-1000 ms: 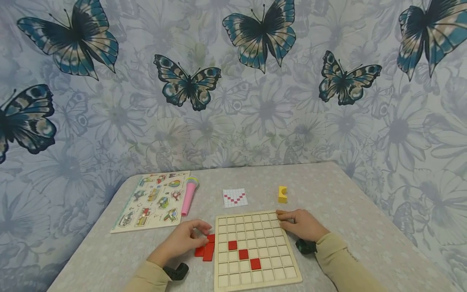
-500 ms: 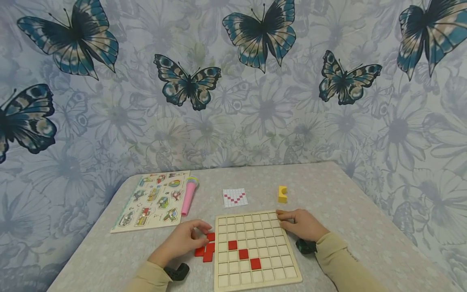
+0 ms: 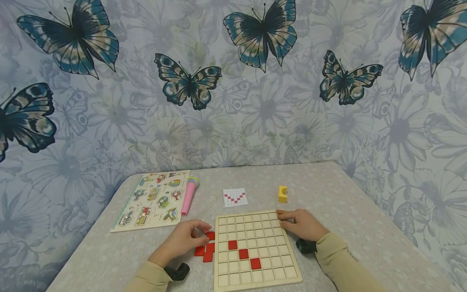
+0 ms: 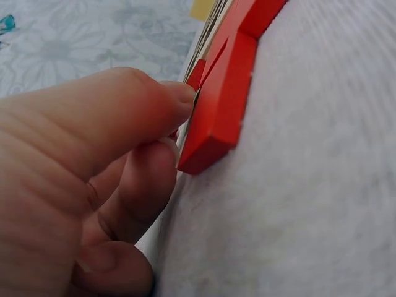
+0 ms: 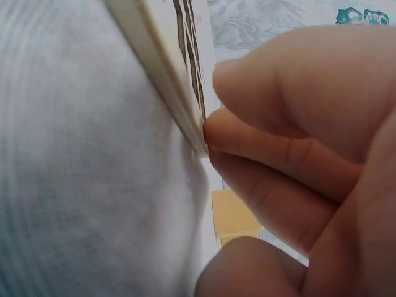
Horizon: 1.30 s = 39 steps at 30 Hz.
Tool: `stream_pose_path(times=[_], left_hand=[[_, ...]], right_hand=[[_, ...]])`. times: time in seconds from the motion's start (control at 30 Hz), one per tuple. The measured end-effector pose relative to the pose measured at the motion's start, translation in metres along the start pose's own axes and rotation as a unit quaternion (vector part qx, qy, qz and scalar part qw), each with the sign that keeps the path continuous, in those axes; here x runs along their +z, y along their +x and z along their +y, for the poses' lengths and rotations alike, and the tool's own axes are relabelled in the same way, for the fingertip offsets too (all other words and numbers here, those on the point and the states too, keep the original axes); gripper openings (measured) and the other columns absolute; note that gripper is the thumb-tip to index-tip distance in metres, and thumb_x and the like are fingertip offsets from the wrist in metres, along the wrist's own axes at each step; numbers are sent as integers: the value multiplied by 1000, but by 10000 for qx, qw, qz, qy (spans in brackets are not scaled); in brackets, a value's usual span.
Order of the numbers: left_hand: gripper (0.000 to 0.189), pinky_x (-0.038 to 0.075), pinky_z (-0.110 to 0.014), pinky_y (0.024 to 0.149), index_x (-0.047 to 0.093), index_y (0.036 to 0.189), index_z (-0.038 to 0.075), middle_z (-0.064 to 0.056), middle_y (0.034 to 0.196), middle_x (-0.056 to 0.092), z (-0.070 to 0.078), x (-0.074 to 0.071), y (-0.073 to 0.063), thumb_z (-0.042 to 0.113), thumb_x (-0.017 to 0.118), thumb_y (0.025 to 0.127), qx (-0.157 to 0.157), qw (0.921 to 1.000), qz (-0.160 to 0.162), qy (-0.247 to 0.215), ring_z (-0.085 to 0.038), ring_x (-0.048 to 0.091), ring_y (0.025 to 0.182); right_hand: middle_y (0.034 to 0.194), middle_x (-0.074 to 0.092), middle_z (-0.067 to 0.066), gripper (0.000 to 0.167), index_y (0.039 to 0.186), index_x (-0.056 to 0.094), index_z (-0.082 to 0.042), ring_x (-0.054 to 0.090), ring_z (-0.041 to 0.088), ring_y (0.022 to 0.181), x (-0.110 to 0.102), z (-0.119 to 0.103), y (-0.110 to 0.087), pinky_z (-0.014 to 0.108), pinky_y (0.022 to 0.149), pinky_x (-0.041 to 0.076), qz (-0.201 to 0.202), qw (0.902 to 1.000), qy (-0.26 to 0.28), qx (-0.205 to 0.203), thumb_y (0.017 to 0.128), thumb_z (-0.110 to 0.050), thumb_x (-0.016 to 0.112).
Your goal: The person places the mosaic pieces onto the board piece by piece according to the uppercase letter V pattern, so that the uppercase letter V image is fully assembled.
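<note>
In the head view, my left hand (image 3: 182,240) is at the left side of a wooden grid board (image 3: 257,280). Its thumb and fingertip pinch a small red tile (image 3: 211,235) beside the board's edge. The left wrist view shows that tile mostly hidden behind the thumb, close to a nearer red tile (image 4: 218,111). Three red tiles, one of them the middle tile (image 3: 243,254), sit in a descending diagonal in the grid. My right hand (image 3: 303,225) rests at the board's far right corner, fingers extended, one fingertip touching the edge (image 5: 197,139).
Loose red tiles (image 3: 208,256) lie left of the board. Beyond it are a pattern card (image 3: 235,198) with a pink V of squares and a yellow block (image 3: 282,194). A pink toy microphone (image 3: 188,197) lies against a picture puzzle board (image 3: 153,202) at the back left.
The upper red tile has come slightly apart from the loose tiles below it, leaving a small gap. My left hand has barely shifted; the right hand and the board stay put.
</note>
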<state>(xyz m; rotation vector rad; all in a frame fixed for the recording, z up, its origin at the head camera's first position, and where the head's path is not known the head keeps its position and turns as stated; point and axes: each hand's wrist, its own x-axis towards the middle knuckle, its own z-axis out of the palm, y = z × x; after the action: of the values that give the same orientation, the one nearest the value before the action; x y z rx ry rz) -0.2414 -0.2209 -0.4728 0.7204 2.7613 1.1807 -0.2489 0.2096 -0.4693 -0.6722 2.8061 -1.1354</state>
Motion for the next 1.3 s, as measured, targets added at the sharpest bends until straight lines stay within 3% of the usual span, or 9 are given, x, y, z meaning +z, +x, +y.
stream_pose_path(times=[0.7, 1.3], left_hand=[[26, 44, -24, 51, 76, 113, 18, 6, 100, 72, -1, -1, -1, 23, 82, 88, -233, 9996, 121, -51, -6, 55, 61], [25, 43, -24, 51, 77, 112, 20, 9, 90, 71, 2, 3, -1, 23, 83, 88, -160, 9994, 297, -78, -6, 51, 58]], right_hand=[[144, 62, 0, 33, 130, 72, -10, 56, 30, 137, 1, -1, 0, 53, 111, 43, -18, 9998, -16, 182, 101, -26, 66], [143, 63, 1, 33, 129, 72, -9, 57, 30, 135, 3, 1, 0, 52, 109, 44, 30, 9998, 114, 156, 101, -25, 68]])
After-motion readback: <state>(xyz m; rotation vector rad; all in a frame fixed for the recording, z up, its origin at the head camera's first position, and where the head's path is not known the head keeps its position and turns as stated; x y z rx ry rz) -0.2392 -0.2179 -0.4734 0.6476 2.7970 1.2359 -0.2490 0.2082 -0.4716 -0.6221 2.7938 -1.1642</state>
